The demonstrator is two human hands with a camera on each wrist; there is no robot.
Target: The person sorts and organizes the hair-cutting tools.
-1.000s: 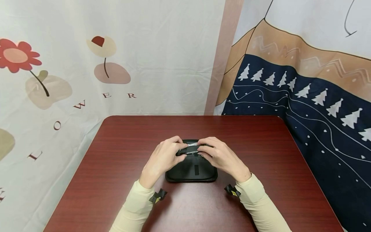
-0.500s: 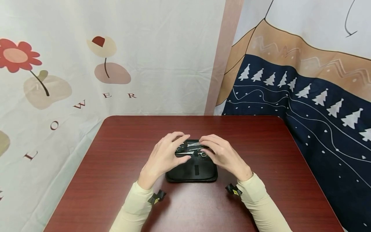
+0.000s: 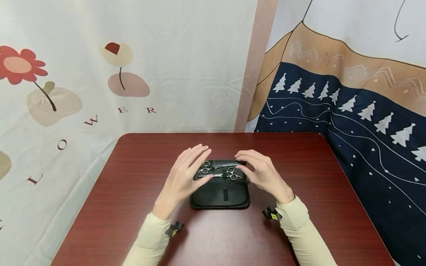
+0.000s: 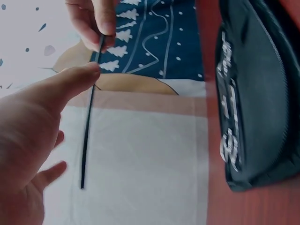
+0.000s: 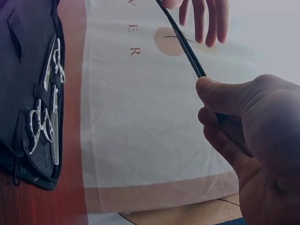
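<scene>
My right hand point(image 3: 263, 171) pinches one end of a thin black comb point(image 5: 187, 49), seen nearly edge-on, between thumb and fingers. The comb is raised above an unzipped black case point(image 3: 209, 199). My left hand point(image 3: 183, 173) is spread with straight fingers at the case's left side. In the left wrist view, its thumb overlaps the comb point(image 4: 87, 136); whether they touch I cannot tell. Silver scissors point(image 3: 234, 177) and thinning shears point(image 5: 55, 136), with toothed blade, lie in the case, the scissors under a black loop.
The case rests on a reddish-brown wooden table point(image 3: 286, 155). Behind stand a pale curtain point(image 3: 193, 55) with flower prints and a navy cloth point(image 3: 299, 111) with white trees. A zipper pull point(image 5: 17, 168) hangs from the case's edge.
Both hands were close together over the case, gripping the comb. My left hand has let go, spread its fingers and moved left. The right has moved slightly right with the comb, uncovering the scissors.
</scene>
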